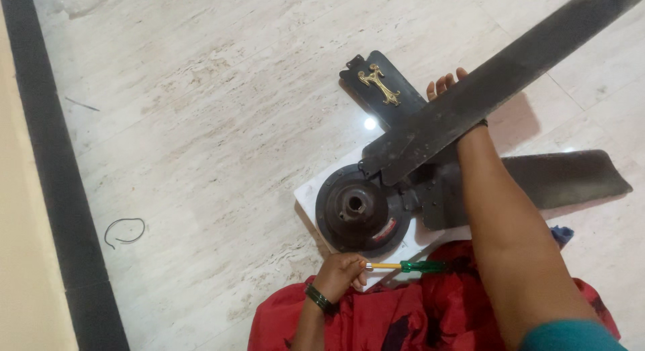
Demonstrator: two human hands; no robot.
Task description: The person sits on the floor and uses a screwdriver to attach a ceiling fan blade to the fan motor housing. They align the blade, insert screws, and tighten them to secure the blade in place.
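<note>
A dark ceiling fan motor (pixel 363 213) lies on a white slab (pixel 306 193) on the marble floor. My right hand (pixel 445 83) reaches under a long black fan blade (pixel 497 82) and grips it, lifted above the motor. My left hand (pixel 342 274) holds a screwdriver (pixel 403 266) with a yellow shaft and a green handle, just below the motor. Another blade (pixel 564 180) lies to the right, attached near the hub.
A black bracket with a brass ornament (pixel 379 82) lies beyond the motor. Red cloth (pixel 416 317) covers my lap at the bottom. A loop of wire (pixel 124 231) lies on the floor at left, beside a dark border strip (pixel 54 169).
</note>
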